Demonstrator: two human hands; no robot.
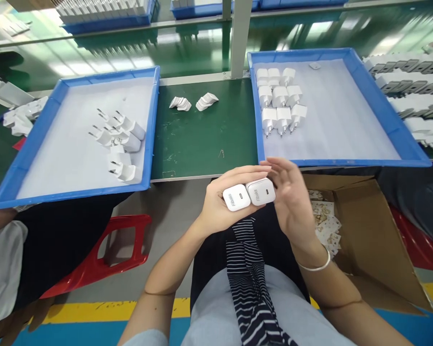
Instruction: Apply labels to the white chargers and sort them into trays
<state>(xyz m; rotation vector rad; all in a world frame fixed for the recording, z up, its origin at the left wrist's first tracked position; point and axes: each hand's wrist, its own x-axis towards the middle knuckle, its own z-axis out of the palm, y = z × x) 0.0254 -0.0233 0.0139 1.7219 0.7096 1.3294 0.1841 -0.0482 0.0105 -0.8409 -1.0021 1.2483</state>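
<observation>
My left hand (216, 199) is closed around two white charger plugs held side by side, their small port faces turned up toward me. The left charger (236, 197) and the right charger (261, 191) both carry grey lettering and a slot. My right hand (292, 202) is open beside the right charger, fingers stretched out and fingertips close to those of my left hand. Whether it touches the charger I cannot tell. Above my hands, two small stacks of thin white pieces, a left stack (180, 103) and a right stack (206, 101), lie on the green bench (202, 139).
A blue tray (153, 125) on the left holds several chargers with prongs. The right blue tray (254, 101) carries rows of chargers. An open cardboard box (368, 230) stands low at right. A red stool (130, 240) and a seated person (7, 264) are at left.
</observation>
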